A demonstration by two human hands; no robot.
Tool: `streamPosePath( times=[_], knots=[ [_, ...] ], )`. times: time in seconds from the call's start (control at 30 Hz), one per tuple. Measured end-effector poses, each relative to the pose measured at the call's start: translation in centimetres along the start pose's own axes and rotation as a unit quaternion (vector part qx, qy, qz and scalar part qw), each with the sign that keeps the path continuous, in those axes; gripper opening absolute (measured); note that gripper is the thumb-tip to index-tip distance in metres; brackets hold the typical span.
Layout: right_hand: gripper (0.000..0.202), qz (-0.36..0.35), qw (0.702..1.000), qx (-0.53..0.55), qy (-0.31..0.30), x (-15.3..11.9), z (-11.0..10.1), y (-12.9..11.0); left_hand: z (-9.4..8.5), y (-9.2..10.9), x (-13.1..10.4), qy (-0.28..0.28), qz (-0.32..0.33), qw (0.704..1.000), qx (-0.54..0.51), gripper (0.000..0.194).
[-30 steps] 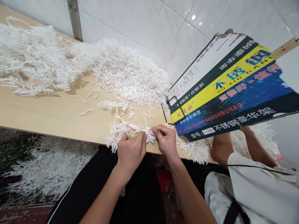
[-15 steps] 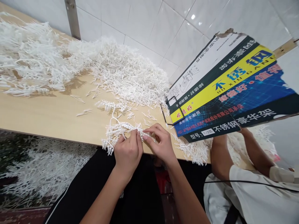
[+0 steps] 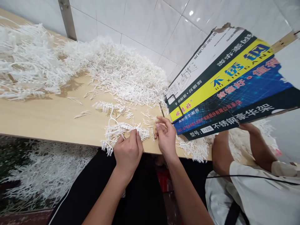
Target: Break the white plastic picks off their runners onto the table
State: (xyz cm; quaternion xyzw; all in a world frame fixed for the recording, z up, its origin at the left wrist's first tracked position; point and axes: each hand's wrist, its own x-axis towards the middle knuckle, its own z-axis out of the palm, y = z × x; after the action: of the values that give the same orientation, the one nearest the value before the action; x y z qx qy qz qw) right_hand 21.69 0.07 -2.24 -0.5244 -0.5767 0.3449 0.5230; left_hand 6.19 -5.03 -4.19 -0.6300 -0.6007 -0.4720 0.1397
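Note:
My left hand (image 3: 128,153) is closed round a white branched plastic sprig (image 3: 125,127), whose thin prongs stick out beyond the thumb and to the left. A thin white stem (image 3: 112,117) loops up from it to another pronged cluster (image 3: 110,107) lying on the board. To the right, apart from the sprig, my right hand (image 3: 167,139) hovers over the board with its fingers curled. Whatever may be between those fingertips is smeared and too small to make out. Loose white prongs (image 3: 147,117) lie just beyond both hands.
A heap of white prongs (image 3: 126,72) and a tangle of white sprigs (image 3: 30,62) cover the back of the wooden board (image 3: 47,120). A printed cardboard panel (image 3: 225,84) stands at the right. Behind it are another person's arms (image 3: 221,150). More sprigs (image 3: 53,172) hang below the board's edge.
My right hand has come away from the sprig, moving right and slightly up, and its fingers have curled. My left hand keeps its hold in nearly the same place.

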Motion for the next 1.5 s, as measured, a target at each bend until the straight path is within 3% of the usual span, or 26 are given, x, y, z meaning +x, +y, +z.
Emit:
streamPosePath(
  times=[0.17,0.23,0.3,0.37,0.5,0.57,0.73,0.83,0.9,1.07,1.17,1.5],
  knots=[
    [0.028,-0.115,0.982,-0.1,-0.11,-0.8,0.4,-2.3,0.1,-0.1,-0.2,0.003,-0.003,1.0,-0.001,0.013],
    [0.019,-0.139,0.967,-0.152,-0.151,-0.9,0.7,-2.7,0.2,-0.2,-0.3,0.0,0.0,1.0,-0.002,0.014],
    [0.011,-0.139,0.967,-0.146,-0.153,-0.8,0.7,-2.4,0.2,-0.1,-0.3,-0.004,0.007,1.0,-0.003,0.014],
    [0.018,-0.113,0.983,-0.094,-0.114,-0.4,0.5,-1.6,0.2,-0.1,-0.3,-0.008,0.011,1.0,-0.004,0.014],
    [0.027,-0.027,0.995,0.075,0.059,0.1,-0.4,0.0,0.2,0.2,-0.2,-0.006,-0.013,1.0,0.005,0.017],
    [0.022,-0.003,0.992,0.098,0.074,0.0,-0.5,0.1,0.1,0.2,-0.3,-0.005,-0.018,1.0,0.006,0.018],
    [0.031,-0.101,0.991,-0.065,-0.061,-0.9,0.2,-1.9,0.1,0.2,-0.4,-0.007,-0.018,1.0,0.003,0.017],
    [0.016,-0.14,0.973,-0.132,-0.125,-1.0,0.5,-2.5,0.1,0.2,-0.4,-0.008,-0.021,1.0,0.007,0.017],
    [0.015,-0.132,0.975,-0.134,-0.119,-0.9,0.5,-2.2,0.1,0.2,-0.4,-0.012,-0.02,1.0,0.009,0.017],
    [0.027,-0.079,0.994,-0.077,-0.012,-0.7,0.1,-1.0,0.2,0.8,-0.1,-0.024,-0.012,1.0,0.0,0.017],
    [0.034,-0.056,0.997,-0.05,-0.004,-0.7,-0.1,-0.8,0.4,1.1,0.0,-0.029,-0.012,0.999,-0.006,0.018],
    [0.041,-0.002,0.985,0.074,-0.158,-0.4,0.0,-2.1,0.3,1.2,-0.1,-0.006,-0.035,0.999,-0.022,0.02]
  ],
)
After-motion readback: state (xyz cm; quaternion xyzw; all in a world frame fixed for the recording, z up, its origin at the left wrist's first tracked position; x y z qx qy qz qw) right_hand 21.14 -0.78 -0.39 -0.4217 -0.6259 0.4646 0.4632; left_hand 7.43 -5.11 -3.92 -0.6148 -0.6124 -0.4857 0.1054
